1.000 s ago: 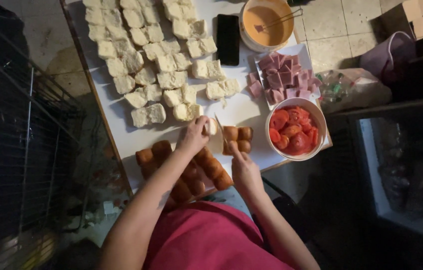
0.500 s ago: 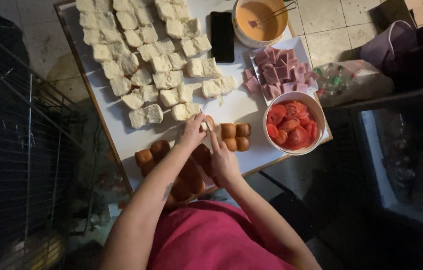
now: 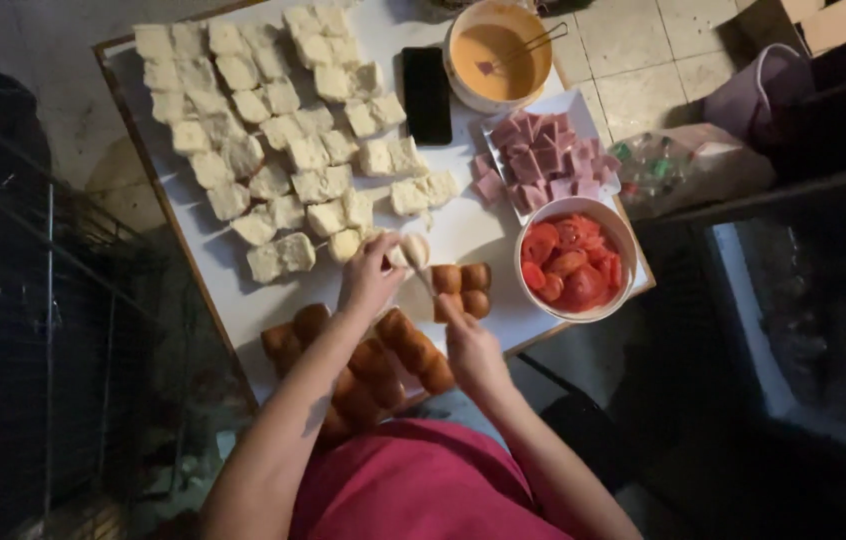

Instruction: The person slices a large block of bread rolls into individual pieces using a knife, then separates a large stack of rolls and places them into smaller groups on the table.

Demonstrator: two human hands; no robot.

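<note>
I am looking down at the desk (image 3: pixel 193 270) from above, and my left hand (image 3: pixel 368 280) is sitting just below the centre of the frame, its grip pinching a pale, rounded tofu piece (image 3: pixel 411 250) at the near edge of the white cubes. My right hand (image 3: pixel 471 350) is lying a little lower and to the right, its grip pressed together around a thin utensil (image 3: pixel 427 285) whose tip is reaching up toward that pale piece; I cannot tell what kind of utensil it is.

The pale tofu cubes (image 3: pixel 283 130) are spreading in rows across the upper left and upper middle of the frame. The browned fried pieces (image 3: pixel 383 360) are lying in a band just below my hands, and four more browned ones (image 3: pixel 461 288) are sitting just right of the left hand. A white bowl of red chunks (image 3: pixel 571 262) is standing at the right edge of the desk, with a white square plate of pink slices (image 3: pixel 543 165) above it. An orange-filled bowl (image 3: pixel 499 50) with a utensil resting in it is standing at the top, and a dark phone (image 3: pixel 426 95) is lying beside it to the left. A wire rack (image 3: pixel 33 330) is filling the left side of the frame.
</note>
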